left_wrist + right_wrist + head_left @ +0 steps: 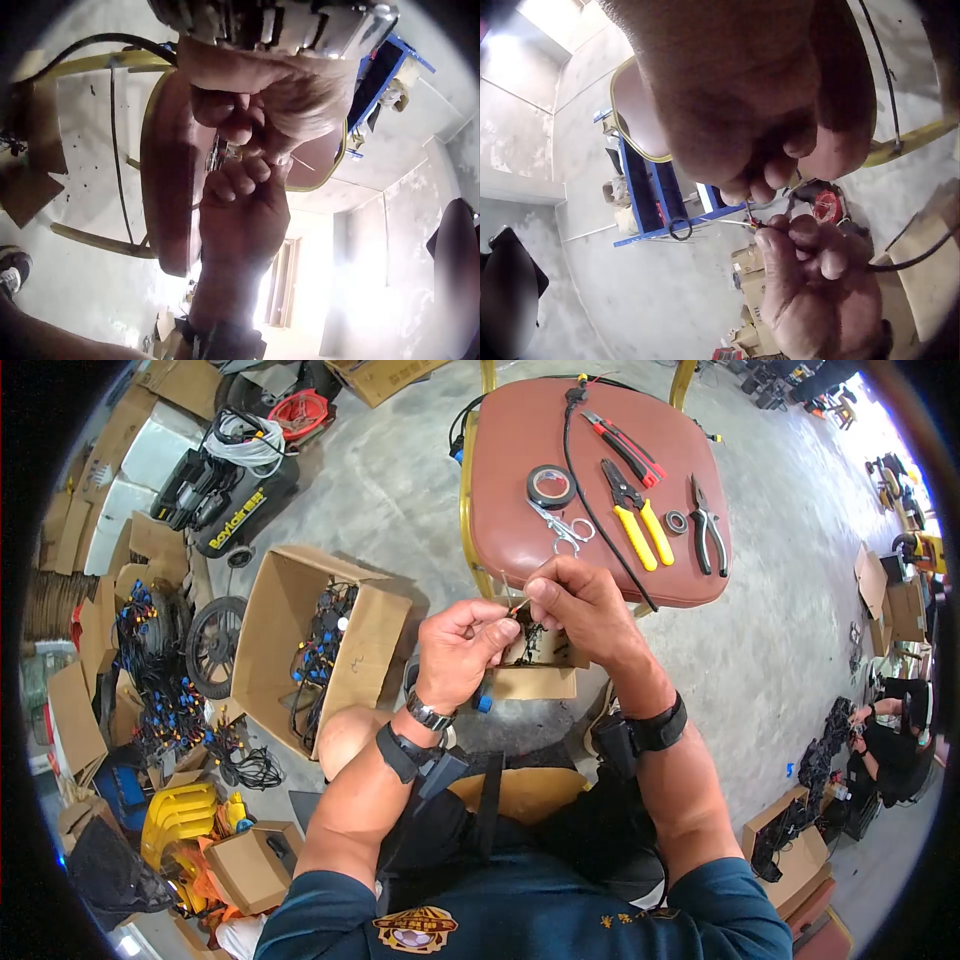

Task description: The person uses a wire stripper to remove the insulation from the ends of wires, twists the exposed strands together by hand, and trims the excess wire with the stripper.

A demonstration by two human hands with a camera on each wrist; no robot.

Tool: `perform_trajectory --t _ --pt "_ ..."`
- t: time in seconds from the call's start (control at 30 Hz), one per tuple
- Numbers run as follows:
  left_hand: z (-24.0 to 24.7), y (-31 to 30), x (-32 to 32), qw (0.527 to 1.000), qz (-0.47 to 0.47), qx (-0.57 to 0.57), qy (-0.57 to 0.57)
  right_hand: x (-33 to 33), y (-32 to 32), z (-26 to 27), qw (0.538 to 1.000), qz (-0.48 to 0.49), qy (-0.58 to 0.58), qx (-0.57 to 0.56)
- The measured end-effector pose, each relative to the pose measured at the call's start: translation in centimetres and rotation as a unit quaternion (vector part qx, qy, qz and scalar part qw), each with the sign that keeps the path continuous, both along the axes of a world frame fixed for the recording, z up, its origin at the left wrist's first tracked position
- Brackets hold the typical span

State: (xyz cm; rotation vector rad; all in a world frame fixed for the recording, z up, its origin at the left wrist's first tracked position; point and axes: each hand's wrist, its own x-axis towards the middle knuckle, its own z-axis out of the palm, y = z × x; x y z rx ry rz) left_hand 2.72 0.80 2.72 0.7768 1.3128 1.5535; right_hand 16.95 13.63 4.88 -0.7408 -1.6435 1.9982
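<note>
In the head view my left hand [465, 650] and right hand [585, 610] meet fingertip to fingertip before the chair's front edge. As the right wrist view shows, the left thumb and fingers grip a black cable [911, 264] near its end, where thin coloured wires [756, 224] stick out. My right thumb and fingertips pinch a thin wire end just above; the curled fingers partly hide it. Below the hands, a small cardboard box [535, 682] holds black scraps.
The red-brown chair seat [510, 435] carries yellow-handled wire strippers [640, 530], pliers [708, 530], a red-and-black cutter [628, 450], black tape [551, 487], scissors [565, 528] and another black cable [577, 470]. Left stands a cardboard box [370, 650] of cables. Another person [895, 745] sits far right.
</note>
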Motion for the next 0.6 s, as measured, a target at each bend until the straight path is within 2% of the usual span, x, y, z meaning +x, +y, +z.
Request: perform_trajectory --t 0.27,0.37,0.6 --pt "0.8 -0.1 -0.4 0.999 0.048 0.014 0.018 -0.8 -0.3 -1.2 0.999 0.001 0.001 -0.048" --pt "0.2 -0.2 -1.1 0.998 0.045 -0.015 -0.03 -1.3 -0.6 -1.8 0.997 -0.005 0.001 -0.071" --pt "-0.1 -0.8 -2.1 0.997 0.039 -0.048 -0.054 -1.8 -0.7 -2.2 0.993 -0.038 -0.038 -0.103"
